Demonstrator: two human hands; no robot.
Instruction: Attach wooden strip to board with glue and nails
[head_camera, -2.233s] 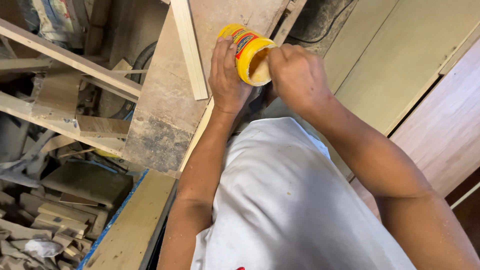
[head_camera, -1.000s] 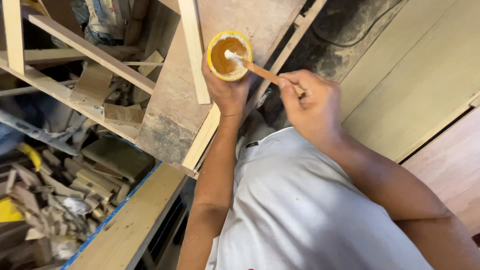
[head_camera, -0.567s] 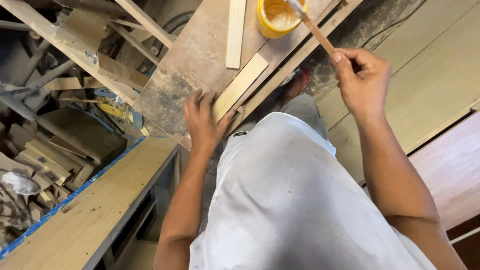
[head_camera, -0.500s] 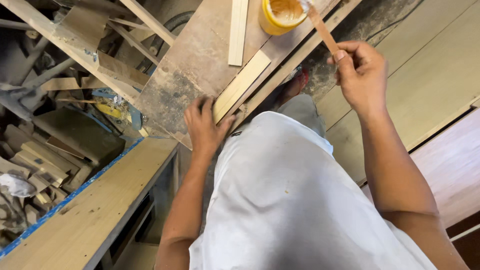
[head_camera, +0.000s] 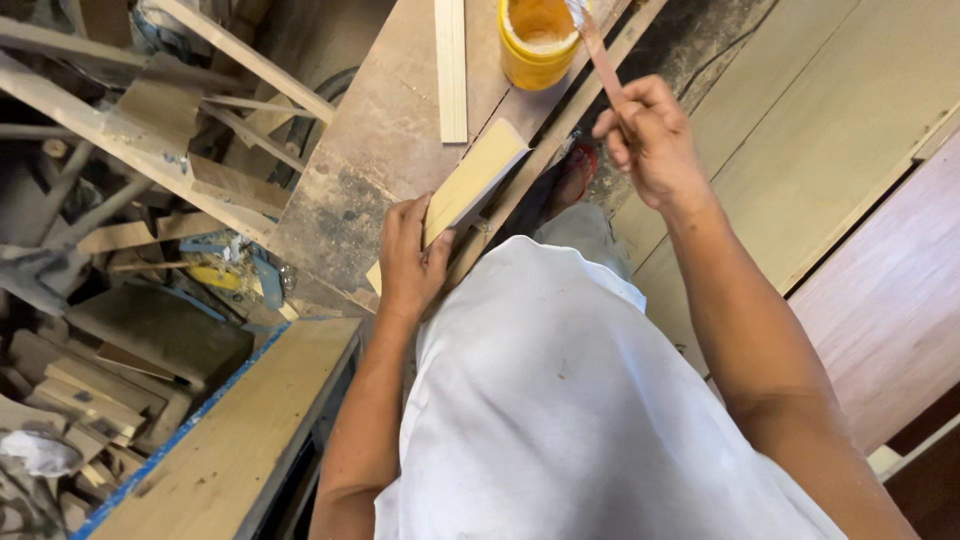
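Gripping a flat wooden strip (head_camera: 470, 185) in the left hand (head_camera: 408, 262), fingers curled round its near end, tilting its far end up off the worn table (head_camera: 370, 150); pinching a thin brush (head_camera: 598, 55) in the closed right hand (head_camera: 650, 140), bristles hovering at the rim of the yellow glue tub (head_camera: 535, 45). Standing at the table's far end, that tub, just beside a loose narrow slat (head_camera: 452, 70); lying heaped lower left, scrap offcuts (head_camera: 80, 400).

Two bare hands, left (head_camera: 408, 262) and right (head_camera: 648, 140); one yellow tub (head_camera: 537, 45); one brush (head_camera: 598, 55); two loose wooden strips, one slim (head_camera: 451, 70), one broad (head_camera: 470, 180), on one tabletop (head_camera: 345, 190).
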